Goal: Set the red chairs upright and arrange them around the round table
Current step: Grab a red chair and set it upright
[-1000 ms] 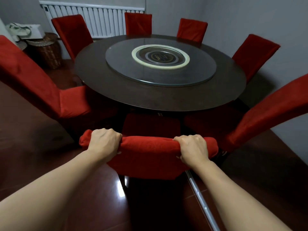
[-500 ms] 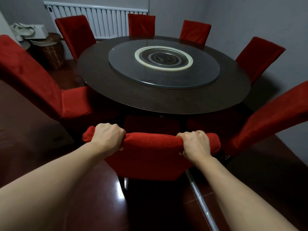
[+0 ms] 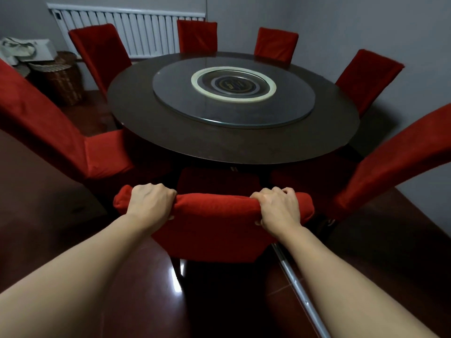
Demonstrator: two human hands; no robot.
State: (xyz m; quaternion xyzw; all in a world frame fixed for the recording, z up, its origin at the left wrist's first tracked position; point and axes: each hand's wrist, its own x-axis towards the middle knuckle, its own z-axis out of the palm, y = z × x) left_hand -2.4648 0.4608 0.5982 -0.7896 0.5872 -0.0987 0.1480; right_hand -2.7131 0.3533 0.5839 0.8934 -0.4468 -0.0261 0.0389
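A red-covered chair [image 3: 214,230] stands upright right in front of me, its seat tucked under the near edge of the dark round table [image 3: 185,132]. My left hand [image 3: 151,203] grips the left end of its top rail and my right hand [image 3: 279,207] grips the right end. Several more red chairs stand upright around the table: one at the near left [image 3: 48,132], one at the near right [image 3: 390,159], and others at the far side, such as the one at the far left [image 3: 100,54]. A glass turntable [image 3: 288,108] lies on the table.
A white radiator [image 3: 136,30] runs along the back wall. A wicker basket [image 3: 61,84] with bags on it stands in the far left corner. Grey walls close in on the right. A metal strip [image 3: 300,289] crosses the glossy dark red floor.
The held chair has slid a little forward towards the table, its seat going further under the edge. Both hands keep the same grip on the top rail.
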